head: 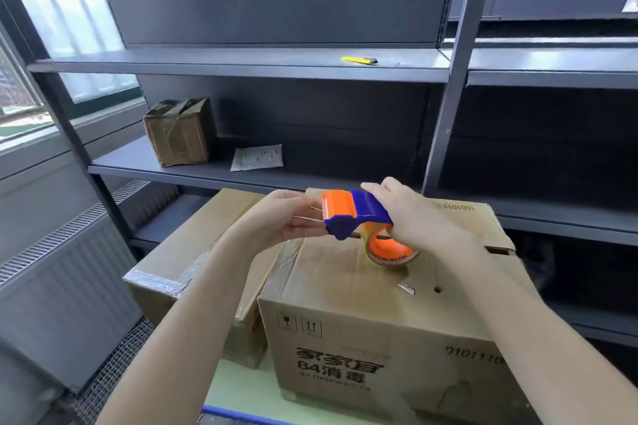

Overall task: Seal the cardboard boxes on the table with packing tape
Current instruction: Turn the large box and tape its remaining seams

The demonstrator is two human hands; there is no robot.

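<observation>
Creased printed box [345,331] | right hand [411,214] grips blue-orange dispenser [355,209] | left hand [286,217] pinches tape end [317,214]

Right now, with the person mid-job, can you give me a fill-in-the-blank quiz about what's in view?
1. The right hand grips the tape dispenser by its ____ handle.
2. The left hand holds the dispenser's ____ front end.
3. The dispenser is held over the printed box, which stands ____ than the taped box beside it.
4. The yellow knife lies on a ____.
Missing words: blue; orange; taller; shelf.
</observation>
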